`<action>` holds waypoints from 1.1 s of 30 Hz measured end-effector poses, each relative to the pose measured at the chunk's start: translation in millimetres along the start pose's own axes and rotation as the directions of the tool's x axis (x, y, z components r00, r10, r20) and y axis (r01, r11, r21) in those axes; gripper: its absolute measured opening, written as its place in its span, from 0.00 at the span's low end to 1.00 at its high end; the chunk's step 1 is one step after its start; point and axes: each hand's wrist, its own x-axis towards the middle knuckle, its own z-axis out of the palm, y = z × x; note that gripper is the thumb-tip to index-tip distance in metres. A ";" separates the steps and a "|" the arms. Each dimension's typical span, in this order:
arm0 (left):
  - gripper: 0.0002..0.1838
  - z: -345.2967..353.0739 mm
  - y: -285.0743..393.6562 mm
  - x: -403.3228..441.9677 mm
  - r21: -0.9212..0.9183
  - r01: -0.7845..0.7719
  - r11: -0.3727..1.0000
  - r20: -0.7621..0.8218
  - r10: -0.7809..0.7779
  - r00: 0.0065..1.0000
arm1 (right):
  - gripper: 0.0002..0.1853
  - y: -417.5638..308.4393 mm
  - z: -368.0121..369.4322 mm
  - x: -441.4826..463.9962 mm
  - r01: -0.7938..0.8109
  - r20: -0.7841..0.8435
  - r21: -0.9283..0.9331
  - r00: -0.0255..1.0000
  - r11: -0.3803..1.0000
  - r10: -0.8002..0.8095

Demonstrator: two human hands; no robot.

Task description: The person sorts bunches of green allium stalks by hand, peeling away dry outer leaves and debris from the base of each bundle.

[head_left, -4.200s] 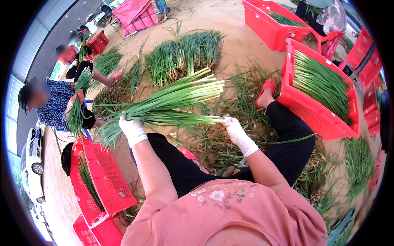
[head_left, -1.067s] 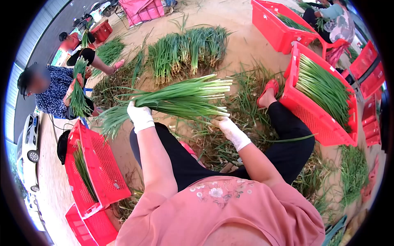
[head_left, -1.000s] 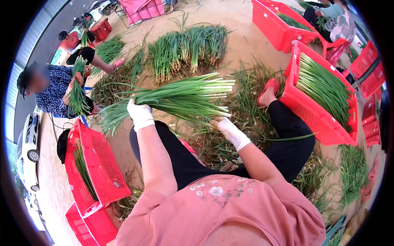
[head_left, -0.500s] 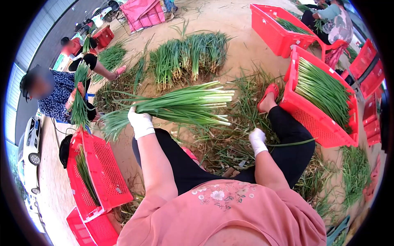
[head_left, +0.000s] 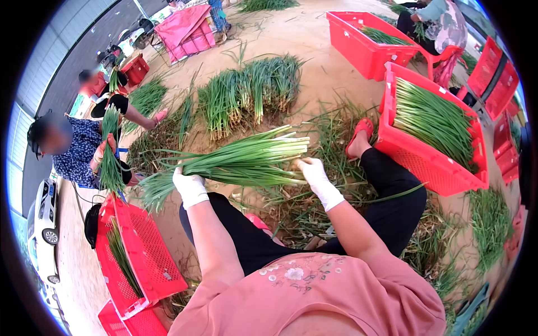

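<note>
We hold the green bundle (head_left: 241, 159) across the space above our knees, its pale stalk ends pointing right and its leaf tips hanging left. Our left hand (head_left: 189, 187) is closed around the leafy part, the fingers pressed together against it. Our right hand (head_left: 315, 175) is at the pale ends, fingers drawn in toward them; we cannot tell whether they pinch a stalk.

Beyond the green bundle, a narrow gap separates it from the standing row of greens (head_left: 246, 92). Bare sandy ground (head_left: 322, 75) opens between that row and the far crate (head_left: 361, 53). To our right, a red sandal (head_left: 358, 137) lies between the pale ends and the wall of the filled crate (head_left: 420, 162). To our left, the drooping tips hang near the upper edge of the left crate (head_left: 151, 246), which leaves less room there. A co-worker (head_left: 81, 148) sits just past it, holding another bunch (head_left: 110, 145).

The bundle's stalks are slim, smooth and whitish, fanning unevenly at their ends; the leaves are long, flat and limp. Our gloves are thin and white, wrinkled at the wrists. The crates are red plastic with perforated walls, and tangled, dry-looking litter (head_left: 291, 215) covers the ground before us.
</note>
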 end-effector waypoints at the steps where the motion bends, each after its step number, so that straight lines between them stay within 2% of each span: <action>1: 0.11 -5.6 -2.6 2.5 0.003 0.000 1.000 -0.005 0.000 1.000 | 0.10 6.5 -12.4 1.9 -0.078 -0.127 0.104 0.988 0.992 0.091; 3: 0.11 -15.7 -11.7 13.0 0.201 -0.140 0.969 0.064 0.130 0.989 | 0.08 8.9 -39.8 -2.9 -0.132 -0.344 0.076 0.927 0.988 0.150; 4: 0.11 3.0 4.7 1.7 -0.167 0.091 0.982 -0.077 -0.105 0.991 | 0.09 8.5 -42.9 -2.1 -0.016 -0.298 0.103 0.953 0.995 0.046; 5: 0.11 0.0 0.5 3.8 -0.167 0.096 0.981 -0.074 -0.110 0.991 | 0.10 -1.3 -41.7 -10.0 0.092 -0.258 0.132 0.964 0.987 -0.056; 6: 0.11 -8.2 -5.9 6.6 0.085 -0.050 0.995 0.013 0.049 0.999 | 0.11 -11.4 -37.7 -15.7 0.110 -0.168 0.116 0.982 0.987 -0.090; 7: 0.11 -14.1 -11.4 9.6 0.312 -0.217 0.925 0.138 0.182 0.974 | 0.14 -10.8 -36.9 -11.9 0.159 -0.030 0.038 0.987 0.987 -0.158; 9: 0.10 -8.7 -11.2 4.2 0.275 -0.208 0.939 0.159 0.168 0.973 | 0.12 -23.6 -17.1 -14.1 0.067 -0.002 -0.035 0.998 0.997 -0.067; 11: 0.10 10.4 0.0 -15.2 0.130 -0.088 0.988 0.056 0.081 0.995 | 0.15 -20.3 -7.6 -6.0 -0.093 0.112 0.151 0.991 0.984 0.077; 12: 0.10 9.6 -1.2 -11.6 0.130 -0.091 0.987 0.061 0.084 0.995 | 0.17 -18.7 -10.8 -6.3 -0.315 0.214 0.314 0.943 0.896 0.257; 13: 0.09 5.7 -4.4 -5.9 0.049 -0.011 0.999 0.063 0.008 0.998 | 0.17 -11.7 -11.1 0.6 -0.312 0.214 0.318 0.944 0.895 0.252; 14: 0.09 3.3 -6.3 -3.8 -0.030 0.072 0.997 0.069 -0.070 0.995 | 0.18 -0.3 -10.6 9.5 -0.319 0.305 0.426 0.932 0.847 0.197; 15: 0.09 1.1 -10.0 -2.5 -0.028 0.071 0.997 0.069 -0.069 0.995 | 0.18 11.4 -12.0 17.5 -0.333 0.386 0.524 0.913 0.784 0.130; 17: 0.09 4.3 -11.3 -8.9 0.105 -0.057 0.993 0.085 0.048 0.995 | 0.18 4.4 -10.5 11.0 -0.337 0.375 0.505 0.915 0.795 0.150; 19: 0.09 6.6 -7.0 -17.0 0.160 -0.092 0.983 0.097 0.078 0.992 | 0.14 -10.5 -9.9 -3.4 -0.277 0.307 0.381 0.938 0.882 0.162; 20: 0.10 6.2 -6.3 -17.6 0.270 -0.147 0.952 0.150 0.109 0.983 | 0.14 -4.2 -8.2 -1.4 -0.280 0.306 0.382 0.938 0.880 0.166; 21: 0.10 6.3 -5.5 -18.7 0.372 -0.203 0.906 0.206 0.132 0.970 | 0.14 5.2 -5.7 2.4 -0.089 0.248 0.357 0.969 0.930 -0.003; 22: 0.11 10.8 -2.7 -24.4 0.318 -0.172 0.932 0.182 0.118 0.976 | 0.13 6.5 -3.2 1.7 0.108 0.197 0.317 0.964 0.942 -0.177; 25: 0.10 4.0 -11.4 -13.6 0.303 -0.134 0.944 0.194 0.077 0.978 | 0.13 6.8 -3.8 -2.2 0.072 0.144 0.273 0.983 0.959 -0.115; 26: 0.10 1.5 -15.1 -9.3 0.286 -0.116 0.951 0.176 0.066 0.982 | 0.13 6.0 -2.7 -4.3 0.108 0.103 0.268 0.985 0.957 -0.140; 27: 0.10 -1.1 -18.1 -4.1 0.285 -0.114 0.952 0.172 0.066 0.983 | 0.13 4.7 -4.0 -6.7 0.106 0.105 0.265 0.985 0.959 -0.138; 30: 0.11 4.8 -15.6 -1.6 -0.081 0.138 0.987 0.009 -0.138 0.990 | 0.14 -7.6 -8.8 -16.4 0.020 0.116 0.349 0.991 0.937 -0.064; 31: 0.11 2.2 -18.4 1.0 -0.088 0.137 0.987 0.000 -0.138 0.990 | 0.14 -11.8 -11.1 -19.4 0.018 0.122 0.340 0.991 0.940 -0.063; 33: 0.11 -6.6 -24.3 10.2 -0.139 0.174 0.975 0.015 -0.174 0.985 | 0.15 -21.0 -13.7 -25.1 -0.105 0.255 0.508 0.966 0.855 -0.033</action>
